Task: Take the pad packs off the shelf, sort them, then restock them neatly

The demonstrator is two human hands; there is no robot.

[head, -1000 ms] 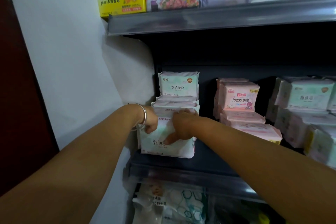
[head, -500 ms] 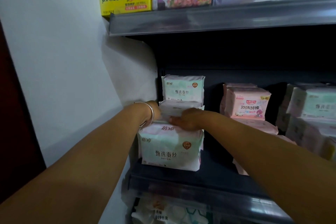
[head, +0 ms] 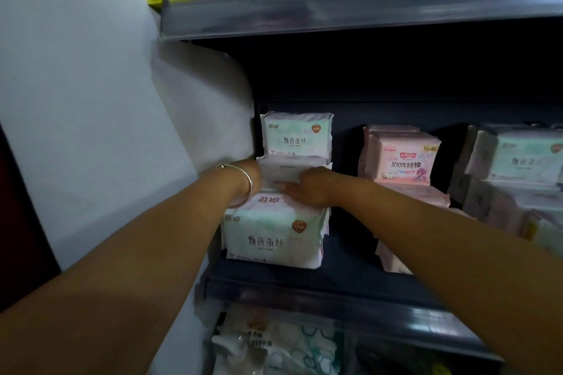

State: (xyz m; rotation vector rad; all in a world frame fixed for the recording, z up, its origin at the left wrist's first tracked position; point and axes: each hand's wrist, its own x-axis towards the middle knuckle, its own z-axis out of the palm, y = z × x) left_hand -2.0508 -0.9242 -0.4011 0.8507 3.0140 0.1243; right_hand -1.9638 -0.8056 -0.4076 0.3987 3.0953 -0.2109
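mint packs (head: 275, 234) left, pink packs (head: 400, 158) right
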